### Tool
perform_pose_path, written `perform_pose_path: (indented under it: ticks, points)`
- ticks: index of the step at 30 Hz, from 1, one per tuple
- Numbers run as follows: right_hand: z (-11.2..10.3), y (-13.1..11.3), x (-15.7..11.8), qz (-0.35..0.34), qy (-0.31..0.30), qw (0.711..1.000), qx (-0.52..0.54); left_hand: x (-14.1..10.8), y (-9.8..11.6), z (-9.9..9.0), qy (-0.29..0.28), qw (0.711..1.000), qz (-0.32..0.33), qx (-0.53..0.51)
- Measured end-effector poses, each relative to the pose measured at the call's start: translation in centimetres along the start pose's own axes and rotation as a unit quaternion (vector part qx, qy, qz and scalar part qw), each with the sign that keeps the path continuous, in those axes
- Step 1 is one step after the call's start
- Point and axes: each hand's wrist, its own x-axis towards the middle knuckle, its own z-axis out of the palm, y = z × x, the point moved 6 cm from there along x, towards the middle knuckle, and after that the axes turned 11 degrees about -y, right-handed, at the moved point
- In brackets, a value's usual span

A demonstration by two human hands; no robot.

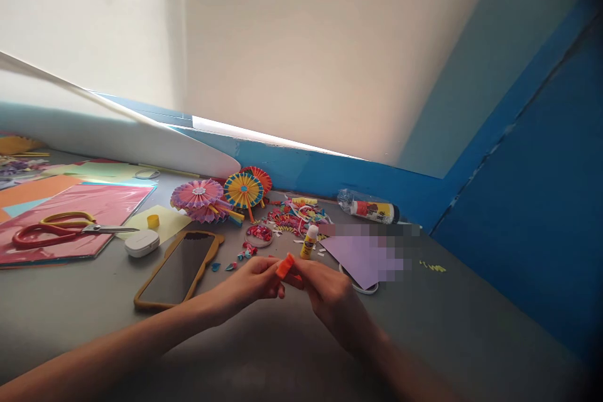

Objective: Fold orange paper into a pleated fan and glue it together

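Over the front of the grey table, my left hand (257, 277) and my right hand (330, 287) meet around a small piece of folded orange paper (285, 266). Both hands are closed on it, the fingers pinching it from either side. Part of the paper is hidden by the fingers. Just beyond my right hand stands a glue stick (309, 242), upright, with a white top. Pleated paper fans lie farther back: a purple one (198, 195) and a yellow and blue one (244, 190), with a red-orange one partly behind.
Left of my hands lie a phone (181, 270) in a brown case, a white case (142, 243), a yellow cap (153, 221) and red-handled scissors (59, 232) on packaged paper (117, 201). Paper scraps (287, 217), a bottle (374, 211) and purple paper (355, 257) sit toward the wall.
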Motion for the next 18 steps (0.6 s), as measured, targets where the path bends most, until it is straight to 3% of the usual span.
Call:
perform_pose_path:
  ticks: [6, 13, 15, 18]
  points:
    - [0.2, -0.6, -0.2, -0.062, -0.075, 0.987, -0.131, -0.7, 1.0, 1.3, -0.113, 0.987, -0.002, -0.111]
    - [-0.1, -1.1, -0.2, -0.076, -0.093, 0.977, -0.176, -0.8, 1.0, 0.7, -0.070, 0.975, -0.026, -0.207]
    - [0.0, -1.0, -0.2, -0.071, -0.096, 0.980, -0.160, -0.8, 0.8, 0.4, -0.064, 0.984, -0.029, -0.164]
    - [0.1, -0.4, -0.3, -0.039, -0.091, 0.992, -0.076, -0.9, 1.1, -0.3, -0.043, 0.999, -0.008, 0.000]
